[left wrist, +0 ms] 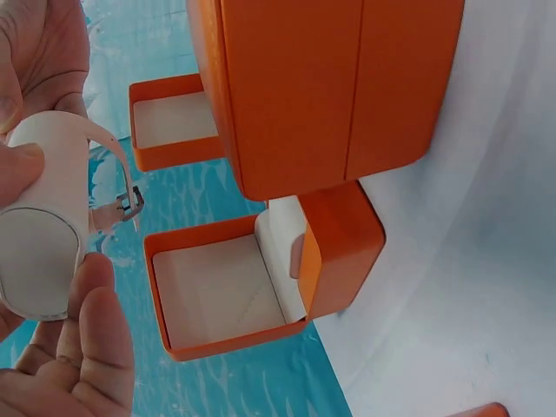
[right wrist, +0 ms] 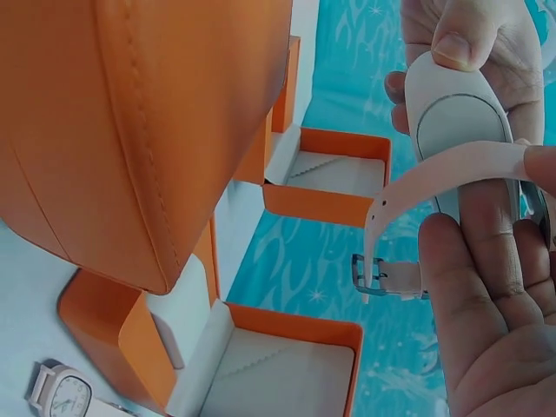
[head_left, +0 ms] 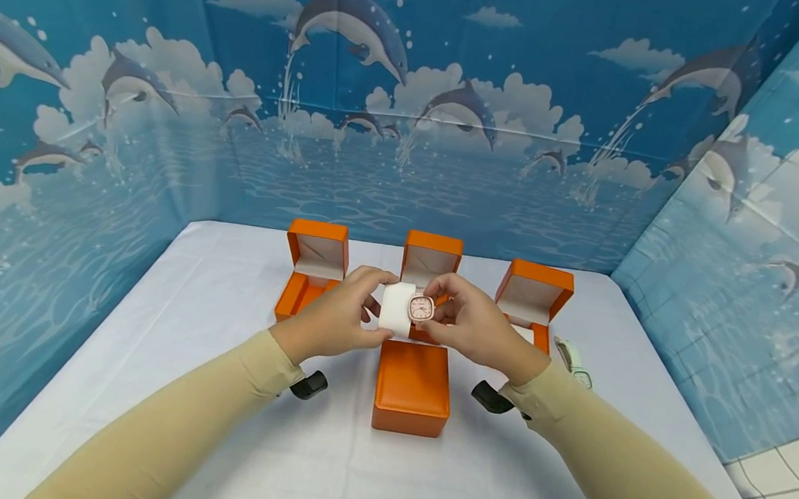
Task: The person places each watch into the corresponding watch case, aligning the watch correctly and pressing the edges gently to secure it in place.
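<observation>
My left hand (head_left: 335,313) grips a white watch cushion (head_left: 395,309), thumb at its lower edge and fingers at the upper. A wristwatch (head_left: 421,307) with a squarish pale pink face overlaps the cushion's right end, held by my right hand (head_left: 474,326). In the right wrist view its pale pink strap (right wrist: 447,169) forms a loop joined at a metal buckle (right wrist: 369,276), with right-hand fingers reaching between strap and cushion. Behind the hands stands an open orange watch box (head_left: 433,242), its lower part mostly hidden. A closed orange box (head_left: 413,382) lies in front, below the hands.
Two more orange boxes stand with lids raised, one at left (head_left: 319,232) and one at right (head_left: 542,275) with a white cushion inside. A pale-strapped watch (head_left: 575,364) lies right of them on the white tablecloth (head_left: 232,454). A dolphin-print curtain (head_left: 404,188) hangs behind.
</observation>
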Demonstrator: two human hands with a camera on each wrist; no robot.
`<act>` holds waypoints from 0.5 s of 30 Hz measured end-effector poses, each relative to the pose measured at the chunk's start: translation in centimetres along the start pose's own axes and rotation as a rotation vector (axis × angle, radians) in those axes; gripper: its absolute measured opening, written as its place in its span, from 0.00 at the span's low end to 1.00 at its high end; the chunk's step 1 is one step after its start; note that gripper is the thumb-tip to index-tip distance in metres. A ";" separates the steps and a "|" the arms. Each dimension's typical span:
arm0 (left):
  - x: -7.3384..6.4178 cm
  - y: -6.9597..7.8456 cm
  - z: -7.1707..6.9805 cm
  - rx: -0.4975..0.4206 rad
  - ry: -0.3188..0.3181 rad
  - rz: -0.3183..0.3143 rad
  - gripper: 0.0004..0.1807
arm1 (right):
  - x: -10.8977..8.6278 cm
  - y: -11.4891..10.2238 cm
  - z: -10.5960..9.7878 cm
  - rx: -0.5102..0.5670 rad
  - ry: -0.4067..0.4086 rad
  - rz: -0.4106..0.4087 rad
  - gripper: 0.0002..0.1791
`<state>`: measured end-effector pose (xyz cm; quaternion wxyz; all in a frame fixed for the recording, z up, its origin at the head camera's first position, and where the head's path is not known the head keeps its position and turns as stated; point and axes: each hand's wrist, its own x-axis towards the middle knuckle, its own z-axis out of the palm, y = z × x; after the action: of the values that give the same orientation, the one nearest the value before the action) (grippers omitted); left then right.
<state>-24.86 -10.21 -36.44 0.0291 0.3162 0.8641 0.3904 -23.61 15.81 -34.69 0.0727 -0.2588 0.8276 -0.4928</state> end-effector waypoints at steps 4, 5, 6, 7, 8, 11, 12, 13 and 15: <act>0.0 0.1 0.1 0.004 0.004 0.008 0.41 | -0.3 0.0 0.0 0.000 0.021 -0.002 0.19; 0.0 0.2 0.1 0.005 0.006 0.013 0.41 | -0.4 0.0 0.0 0.006 0.024 0.001 0.19; 0.0 0.2 0.1 0.006 0.007 0.017 0.41 | -0.4 0.0 0.0 0.010 0.027 0.004 0.19; -0.1 0.2 0.1 0.006 0.008 0.021 0.41 | -0.5 0.0 0.0 0.014 0.029 0.007 0.19; -0.1 0.3 0.0 0.008 0.009 0.025 0.41 | -0.5 0.0 0.0 0.019 0.027 0.006 0.19; -0.1 0.3 0.1 0.011 0.010 0.030 0.41 | -0.7 0.1 0.0 0.026 0.026 0.009 0.20; -0.1 0.3 0.1 0.011 0.011 0.031 0.41 | -0.7 0.1 0.0 0.026 0.026 0.010 0.20; -0.1 0.3 0.1 0.011 0.011 0.033 0.41 | -0.7 0.1 0.0 0.028 0.024 0.011 0.20; -0.1 0.2 0.1 0.012 0.012 0.035 0.41 | -0.8 0.2 -0.1 0.030 0.022 0.013 0.21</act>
<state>-24.63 -10.09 -36.35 0.0152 0.3291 0.8609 0.3877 -23.04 16.31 -34.93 0.0707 -0.2466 0.8224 -0.5077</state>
